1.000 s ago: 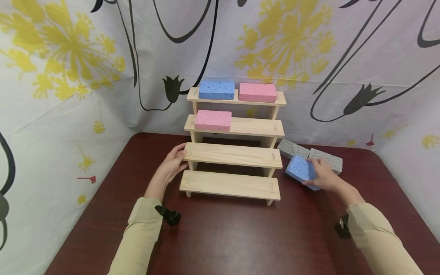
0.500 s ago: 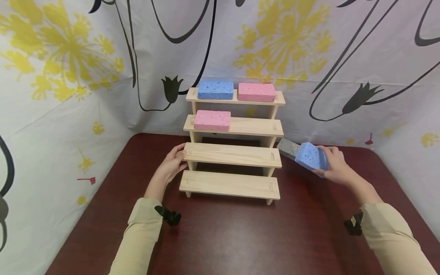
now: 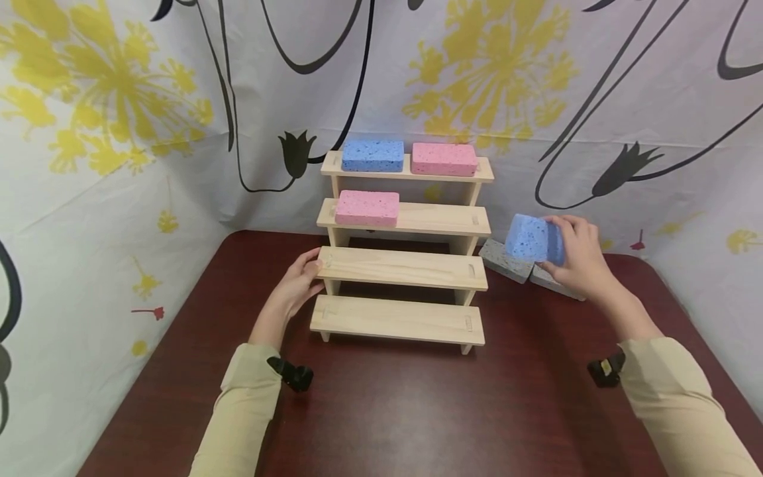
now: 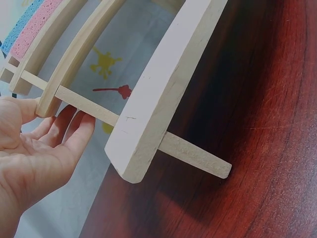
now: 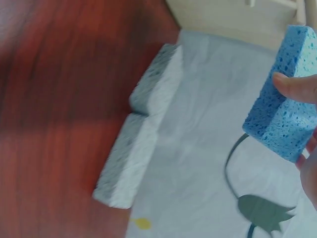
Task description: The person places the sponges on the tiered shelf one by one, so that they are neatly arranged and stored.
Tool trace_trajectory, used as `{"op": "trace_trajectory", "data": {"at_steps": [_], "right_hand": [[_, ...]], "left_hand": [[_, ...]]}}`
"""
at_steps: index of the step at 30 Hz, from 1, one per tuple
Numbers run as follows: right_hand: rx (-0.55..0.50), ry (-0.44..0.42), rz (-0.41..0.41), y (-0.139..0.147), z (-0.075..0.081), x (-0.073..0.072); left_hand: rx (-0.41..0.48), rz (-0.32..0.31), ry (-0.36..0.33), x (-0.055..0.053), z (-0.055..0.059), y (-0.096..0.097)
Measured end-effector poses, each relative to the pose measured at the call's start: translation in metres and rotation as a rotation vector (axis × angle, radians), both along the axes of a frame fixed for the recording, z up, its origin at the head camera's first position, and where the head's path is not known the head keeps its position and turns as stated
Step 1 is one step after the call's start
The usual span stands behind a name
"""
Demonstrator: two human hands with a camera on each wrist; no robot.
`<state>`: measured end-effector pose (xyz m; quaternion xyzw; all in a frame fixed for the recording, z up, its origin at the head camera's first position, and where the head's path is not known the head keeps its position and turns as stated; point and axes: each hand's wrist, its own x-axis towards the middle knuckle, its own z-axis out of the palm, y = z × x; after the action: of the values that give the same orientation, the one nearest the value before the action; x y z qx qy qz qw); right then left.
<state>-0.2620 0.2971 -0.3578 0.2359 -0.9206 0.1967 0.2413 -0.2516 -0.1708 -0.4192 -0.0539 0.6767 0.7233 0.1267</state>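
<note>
My right hand (image 3: pixel 579 260) grips a blue sponge (image 3: pixel 529 238) by its right end, raised above two grey sponges on the table. In the right wrist view, the thumb presses one face of the blue sponge (image 5: pixel 282 94). My left hand (image 3: pixel 296 281) holds the left end of the third tier of a wooden stepped rack (image 3: pixel 405 268). In the left wrist view, its thumb lies over the board's end and the fingers (image 4: pixel 79 131) reach beneath. On the rack's top tier sit another blue sponge (image 3: pixel 373 156) and a pink sponge (image 3: pixel 444 159); a second pink sponge (image 3: pixel 367 208) lies on the tier below, at left.
The grey sponges (image 3: pixel 504 260) lie end to end right of the rack, against the patterned cloth backdrop (image 3: pixel 381 79). The dark red-brown table (image 3: pixel 393 404) stretches in front of the rack. Cloth also rises along both sides.
My right hand has lifted the blue sponge from beside the grey sponges, up past them and tilted it more upright. The left hand stays on the rack.
</note>
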Motion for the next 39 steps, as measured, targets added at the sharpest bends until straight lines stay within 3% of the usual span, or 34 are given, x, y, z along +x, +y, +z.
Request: {"op": "trace_trajectory", "data": {"at_steps": [4,8,16,27,39], "right_hand": [[-0.015,0.020,0.003,-0.014,0.014,-0.002],[-0.012,-0.022,-0.023,-0.027,0.027,-0.005],[0.019,-0.064,0.013,-0.052,0.050,-0.015],[0.073,-0.083,0.076,-0.083,0.066,-0.031],[0.229,-0.296,0.161,-0.118,0.081,-0.046]], "left_hand": [[-0.002,-0.007,0.004,0.000,0.000,-0.001],[-0.001,-0.009,0.015,-0.001,0.001,-0.001],[-0.002,-0.014,0.006,-0.001,0.001,-0.001],[0.002,-0.020,0.015,-0.001,0.001,-0.001],[0.011,-0.006,-0.004,-0.001,0.000,-0.001]]}}
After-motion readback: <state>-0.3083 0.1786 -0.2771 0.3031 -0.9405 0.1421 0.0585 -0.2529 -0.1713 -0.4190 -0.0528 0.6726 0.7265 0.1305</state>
